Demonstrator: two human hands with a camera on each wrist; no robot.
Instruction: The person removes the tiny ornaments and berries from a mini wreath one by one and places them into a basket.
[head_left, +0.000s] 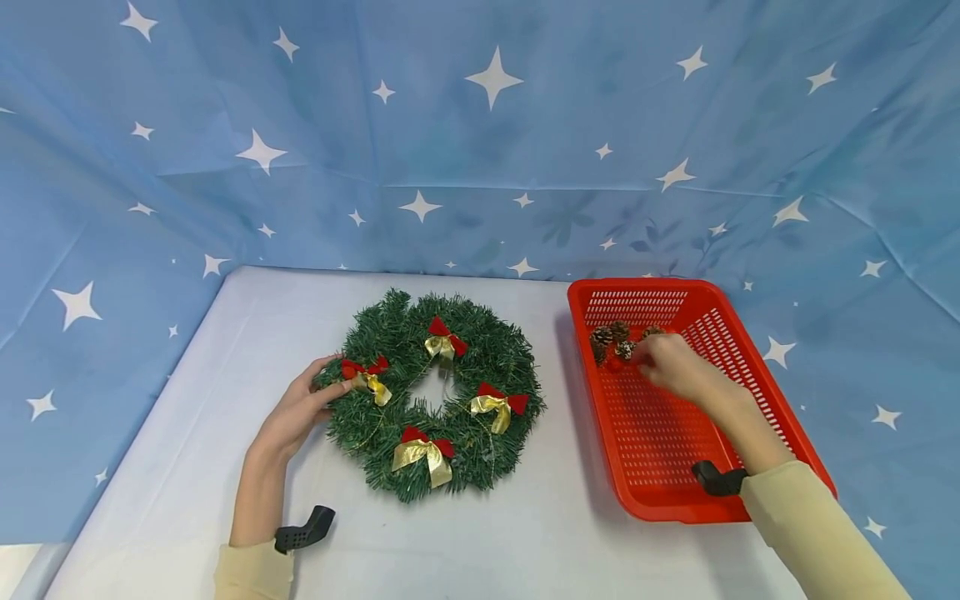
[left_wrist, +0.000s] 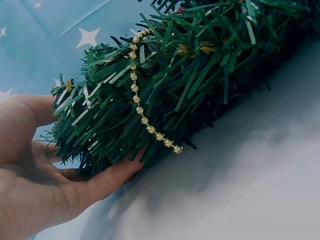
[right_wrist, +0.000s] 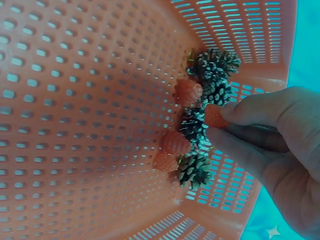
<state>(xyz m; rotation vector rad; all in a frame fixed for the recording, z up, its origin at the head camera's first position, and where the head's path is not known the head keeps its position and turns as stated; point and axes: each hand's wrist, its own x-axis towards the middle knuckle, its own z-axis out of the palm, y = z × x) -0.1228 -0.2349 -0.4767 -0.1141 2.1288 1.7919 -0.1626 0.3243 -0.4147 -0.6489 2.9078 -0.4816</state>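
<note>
A green tinsel wreath [head_left: 491, 350] lies on the white table, with red-and-gold bows [head_left: 422, 457] around its ring. My left hand [head_left: 298, 408] grips its left edge beside one bow, thumb on one side and fingers on the other. A string of gold beads [left_wrist: 137, 100] hangs from the wreath in the left wrist view. Inside the red basket [head_left: 600, 417], my right hand [head_left: 678, 367] pinches a red berry-like ornament [right_wrist: 215, 116] between thumb and fingers. Pine cones [right_wrist: 194, 170] and more red berry-like ornaments [right_wrist: 176, 143] are grouped at the basket's far end.
The basket stands to the right of the wreath, with perforated walls and a raised rim. White cloth [head_left: 465, 550] covers the table around both. A blue star-patterned curtain [head_left: 480, 150] hangs behind and at the sides. Each wrist carries a black camera mount [head_left: 303, 529].
</note>
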